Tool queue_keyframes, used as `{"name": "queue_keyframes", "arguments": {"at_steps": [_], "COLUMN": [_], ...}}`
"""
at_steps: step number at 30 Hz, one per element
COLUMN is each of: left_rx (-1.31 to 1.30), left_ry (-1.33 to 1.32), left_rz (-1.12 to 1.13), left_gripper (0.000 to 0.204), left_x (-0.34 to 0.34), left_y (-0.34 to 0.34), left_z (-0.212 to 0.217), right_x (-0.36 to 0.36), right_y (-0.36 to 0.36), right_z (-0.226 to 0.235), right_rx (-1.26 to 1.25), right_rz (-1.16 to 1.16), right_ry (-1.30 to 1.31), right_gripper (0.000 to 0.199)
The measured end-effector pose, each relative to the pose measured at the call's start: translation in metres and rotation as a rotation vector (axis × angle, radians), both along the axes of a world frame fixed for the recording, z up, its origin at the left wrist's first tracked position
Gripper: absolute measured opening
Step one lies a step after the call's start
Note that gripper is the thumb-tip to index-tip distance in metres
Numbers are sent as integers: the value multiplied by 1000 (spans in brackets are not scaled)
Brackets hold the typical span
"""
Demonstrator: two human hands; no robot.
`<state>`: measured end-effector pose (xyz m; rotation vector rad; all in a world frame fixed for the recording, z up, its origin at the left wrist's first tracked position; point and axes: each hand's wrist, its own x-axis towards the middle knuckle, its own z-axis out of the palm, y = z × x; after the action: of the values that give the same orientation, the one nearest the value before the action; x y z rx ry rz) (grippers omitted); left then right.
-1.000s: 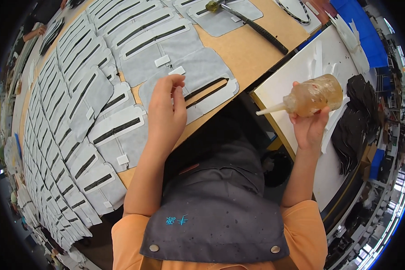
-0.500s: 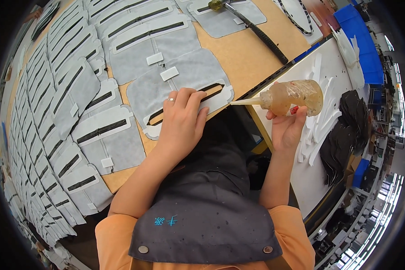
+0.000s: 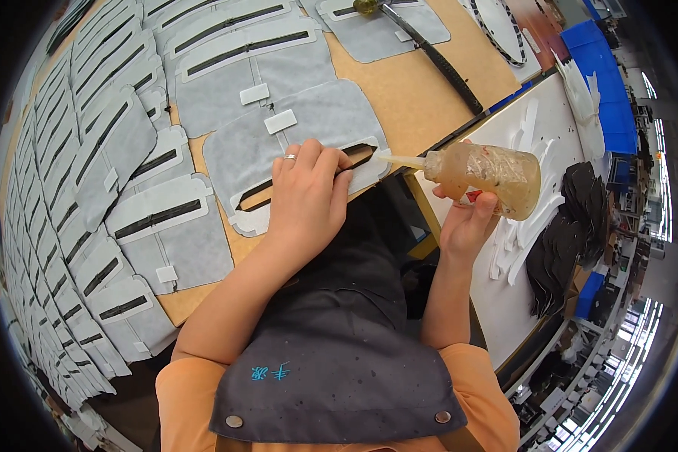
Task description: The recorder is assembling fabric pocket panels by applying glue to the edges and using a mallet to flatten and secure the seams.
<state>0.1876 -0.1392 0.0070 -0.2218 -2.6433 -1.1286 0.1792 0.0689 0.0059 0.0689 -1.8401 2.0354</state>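
My right hand [image 3: 467, 226] is wrapped round a translucent squeeze bottle [image 3: 493, 179] with yellowish contents. Its narrow pale nozzle points left, and the tip is at the right end of a grey fabric panel [image 3: 237, 154]. A long slot edged in black runs through this panel, with a white strip around it; brown table shows through the slot. My left hand [image 3: 306, 192] lies over the middle of the slot, holding the panel down with bent fingers, thumb apart. A small white tab [image 3: 280, 121] sits on the panel beyond the fingers.
Overlapping rows of similar grey panels [image 3: 192, 252] cover the left of the brown table [image 3: 414, 98]. A hammer with a black handle [image 3: 452, 79] lies at the far right, partly on another panel. On the white side table [image 3: 497, 316] are white strips [image 3: 516, 241] and black pieces [image 3: 557, 260].
The bottle has tilted and shifted slightly towards me, and its nozzle tip has moved from the panel's right edge onto its end. My left hand stays on the panel.
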Motion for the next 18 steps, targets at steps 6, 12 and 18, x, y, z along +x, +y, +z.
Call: {"name": "queue_keyframes", "arguments": {"at_steps": [6,12,18], "left_rx": [6,-8,-8], "left_ry": [-16,-9,-14], "left_rz": [10,7,14], "left_gripper": [7,7,6], "left_x": [-1,-1,-1], "left_y": [1,1,1], "left_z": [0,1,2], "right_x": [-2,4,6], "right_y": [-1,0,3], "right_z": [-7,-7,-12], "right_rx": [71,158,169], "right_rz": [-13,12,-5], "right_ry": [73,81,103], "right_gripper": [70,67,76]}}
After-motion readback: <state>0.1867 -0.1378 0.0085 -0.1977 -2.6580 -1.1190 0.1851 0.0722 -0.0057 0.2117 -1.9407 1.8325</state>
